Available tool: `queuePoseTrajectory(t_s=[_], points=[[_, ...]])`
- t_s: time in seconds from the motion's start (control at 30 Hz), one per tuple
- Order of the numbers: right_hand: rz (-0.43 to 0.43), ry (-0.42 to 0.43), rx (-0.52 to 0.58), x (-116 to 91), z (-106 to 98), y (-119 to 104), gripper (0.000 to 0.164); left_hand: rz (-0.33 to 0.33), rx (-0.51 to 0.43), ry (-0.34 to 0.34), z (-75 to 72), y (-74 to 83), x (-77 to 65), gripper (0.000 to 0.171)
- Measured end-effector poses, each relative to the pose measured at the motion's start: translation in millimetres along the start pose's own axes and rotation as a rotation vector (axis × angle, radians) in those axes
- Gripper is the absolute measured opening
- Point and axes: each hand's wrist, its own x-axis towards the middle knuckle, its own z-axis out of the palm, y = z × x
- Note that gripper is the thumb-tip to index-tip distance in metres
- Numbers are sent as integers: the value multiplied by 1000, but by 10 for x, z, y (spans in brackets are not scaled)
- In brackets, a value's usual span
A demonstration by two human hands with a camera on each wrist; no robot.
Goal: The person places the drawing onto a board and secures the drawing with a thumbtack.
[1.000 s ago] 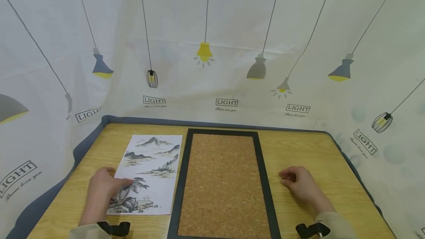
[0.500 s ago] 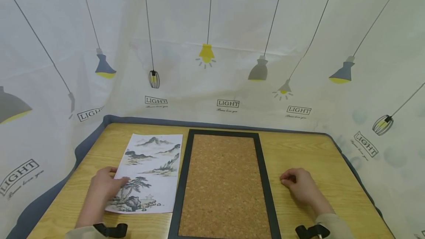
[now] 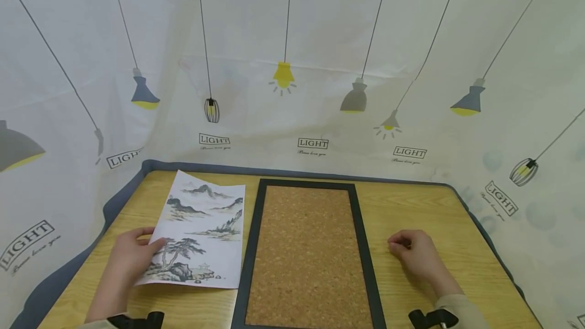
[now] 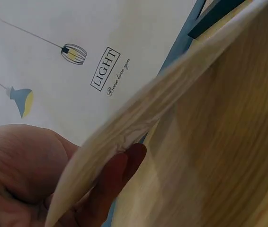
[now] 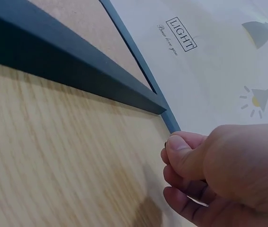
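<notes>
In the head view my left hand (image 3: 132, 255) pinches the left edge of a white paper sheet (image 3: 219, 258) printed with an ink landscape of mountains and pines. The sheet is lifted and slightly bent, its lower right corner close to the frame. From the left wrist view, the thumb is on one side of the paper (image 4: 124, 123) and fingers on the other. A cork board (image 3: 311, 253) with a black frame lies flat in the middle. To its right, my right hand (image 3: 418, 255) has curled fingers; a tiny dark thing (image 5: 165, 144), mostly hidden, shows between thumb and forefinger.
The wooden table (image 3: 411, 202) has a bluish rim along its back and sides. White cloth (image 3: 320, 24) printed with lamps hangs around it on the back, left and right. Each wrist wears a black strap mount (image 3: 434, 317).
My left hand has raised the paper off the table and drawn it slightly left and toward me; its top left corner now stands up. My right hand has hardly moved.
</notes>
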Motion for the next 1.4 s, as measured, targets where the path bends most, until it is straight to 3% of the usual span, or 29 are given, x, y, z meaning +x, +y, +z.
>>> queuePoseTrajectory(t_s=[0.47,0.73,1.07,1.4], points=[[-21,88,-12,-4,-63,-79,7,-9,-190,29,-116,148,-83,69],[-112,161,11,-15,-155,-210,8,39,-180,49,-92,313,-113,71],[-167,205,-16,16,-240,-381,8,103,-241,-25,141,500,-123,67],[-158,252,-34,50,-264,-483,7,116,-396,-127,533,675,-213,60]])
